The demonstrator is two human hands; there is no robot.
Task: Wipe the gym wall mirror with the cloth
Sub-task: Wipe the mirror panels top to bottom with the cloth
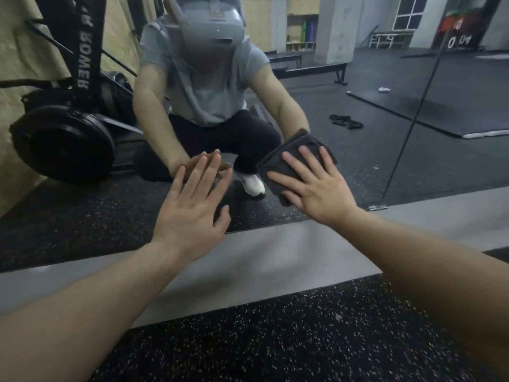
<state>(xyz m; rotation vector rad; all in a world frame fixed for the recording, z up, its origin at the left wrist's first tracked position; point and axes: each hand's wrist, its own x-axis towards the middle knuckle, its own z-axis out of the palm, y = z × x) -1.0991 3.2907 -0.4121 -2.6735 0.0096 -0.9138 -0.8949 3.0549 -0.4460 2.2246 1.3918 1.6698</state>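
The wall mirror fills the upper part of the view and reaches down to a grey ledge. A folded dark grey cloth lies flat against the lower glass. My right hand presses it there with straight, spread fingers. My left hand is flat on the glass to the left of the cloth, fingers straight, fingertips meeting their reflection. The mirror shows a crouching person in a grey top and dark trousers.
A grey ledge runs under the mirror's bottom edge, with black speckled rubber flooring below it. A vertical seam with a small metal clip splits the glass on the right. Black weight plates are reflected at left.
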